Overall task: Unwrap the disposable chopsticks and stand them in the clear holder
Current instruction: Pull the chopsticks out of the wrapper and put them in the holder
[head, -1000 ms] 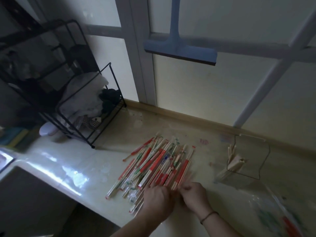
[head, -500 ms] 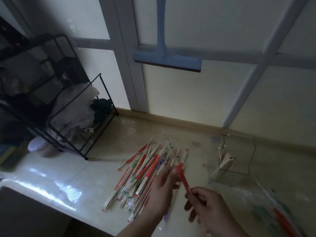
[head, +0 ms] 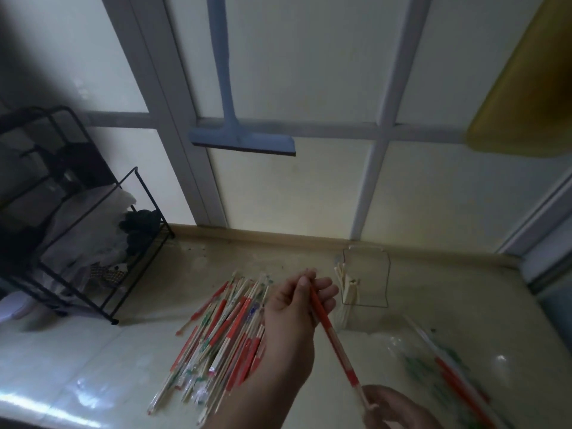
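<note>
One wrapped pair of chopsticks [head: 335,343] in a red and white sleeve is held slanted above the counter. My left hand [head: 294,308] pinches its far end, and my right hand [head: 393,408] grips its near end at the bottom edge of the view. Under my left forearm lies a pile of wrapped chopsticks [head: 223,329], red, green and clear. The clear holder [head: 371,274] stands near the back wall to the right, with a few bare wooden chopsticks [head: 348,289] leaning in its left side.
A black wire rack [head: 93,243] with cloths stands at the left. A blue squeegee [head: 241,140] hangs on the window frame above. Empty wrappers [head: 448,370] lie on the counter at the right. The counter's front edge runs along the lower left.
Both hands left the pile with one red-sleeved pair and lifted it. The hands have moved apart along it, left to the far end, right to the near end. The camera tilted upward.
</note>
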{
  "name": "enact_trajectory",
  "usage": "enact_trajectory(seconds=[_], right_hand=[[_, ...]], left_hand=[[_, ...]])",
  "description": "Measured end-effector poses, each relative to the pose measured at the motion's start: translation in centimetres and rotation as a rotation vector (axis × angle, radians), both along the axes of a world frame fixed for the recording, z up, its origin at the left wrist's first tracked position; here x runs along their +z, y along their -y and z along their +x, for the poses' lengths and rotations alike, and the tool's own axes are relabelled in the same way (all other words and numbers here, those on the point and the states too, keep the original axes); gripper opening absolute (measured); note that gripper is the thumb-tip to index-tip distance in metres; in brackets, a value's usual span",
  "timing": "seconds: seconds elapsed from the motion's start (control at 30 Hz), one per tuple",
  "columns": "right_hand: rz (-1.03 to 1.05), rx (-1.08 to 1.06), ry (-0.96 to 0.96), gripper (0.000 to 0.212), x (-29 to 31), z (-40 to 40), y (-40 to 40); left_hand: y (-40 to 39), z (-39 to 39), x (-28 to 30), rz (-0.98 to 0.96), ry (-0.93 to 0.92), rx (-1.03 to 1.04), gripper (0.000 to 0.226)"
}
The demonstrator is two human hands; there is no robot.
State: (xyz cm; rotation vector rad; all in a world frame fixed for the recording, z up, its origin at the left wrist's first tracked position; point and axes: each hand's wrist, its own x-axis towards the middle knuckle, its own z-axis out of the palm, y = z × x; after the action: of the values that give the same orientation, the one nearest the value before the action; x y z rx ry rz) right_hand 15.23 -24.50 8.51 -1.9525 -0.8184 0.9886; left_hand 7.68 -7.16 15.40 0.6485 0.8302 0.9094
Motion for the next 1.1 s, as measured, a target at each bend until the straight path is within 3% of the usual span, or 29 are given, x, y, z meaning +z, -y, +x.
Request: enact_trajectory(seconds=[0.03,0.43,0.77,0.97,1.1], right_hand=[[0.035,-0.025,0.06,0.017,0.0,-0.7,-0.1],[0.149,-0.115,-0.205,0.019,0.4,2.0,0.1],[0.212,-0.114,-0.162,0.019,0.7,1.7,0.3],[0.14,-0.13,-0.165,0.02,0.6,0.8,0.8],[0.16,-0.013,-0.202,0.026,2.8,2.2,0.9]], left_hand=[[0.2,0.3,0.2,-0.011,0.012,0.017,0.019],[3.0,0.9,0.3,0.121,-0.077,-0.128,0.017],[4.0,0.6,0.5,0.128,-0.098,-0.125,0.021],[4.6,0.7,0.4,0.132,-0.123,-0.171,0.022],[2.9,0.2,1.0,0.165,-0.162,-0.22,0.022]])
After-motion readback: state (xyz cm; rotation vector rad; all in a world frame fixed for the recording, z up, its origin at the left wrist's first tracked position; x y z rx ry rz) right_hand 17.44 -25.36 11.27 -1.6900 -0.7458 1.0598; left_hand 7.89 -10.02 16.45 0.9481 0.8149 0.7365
